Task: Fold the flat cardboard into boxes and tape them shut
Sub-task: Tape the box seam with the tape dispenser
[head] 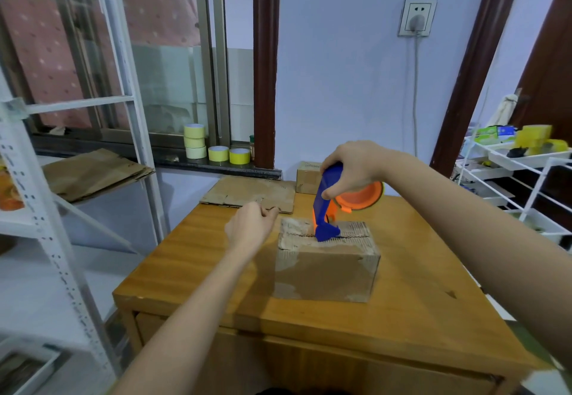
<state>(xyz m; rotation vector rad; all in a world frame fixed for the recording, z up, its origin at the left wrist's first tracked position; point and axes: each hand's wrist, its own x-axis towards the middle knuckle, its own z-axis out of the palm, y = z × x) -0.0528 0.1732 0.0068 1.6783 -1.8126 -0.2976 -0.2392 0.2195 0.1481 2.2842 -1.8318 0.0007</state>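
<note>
A folded cardboard box stands in the middle of the wooden table, its top flaps closed along a seam. My right hand grips the blue handle of an orange and blue tape dispenser, whose blue front end presses on the seam at the top of the box. My left hand hovers at the box's top left corner with its fingers curled; whether it touches the box I cannot tell. Flat cardboard lies at the table's far edge.
A small closed box stands at the back of the table. Rolls of yellow tape sit on the window sill. A white metal shelf with more flat cardboard stands left; a white wire rack stands right.
</note>
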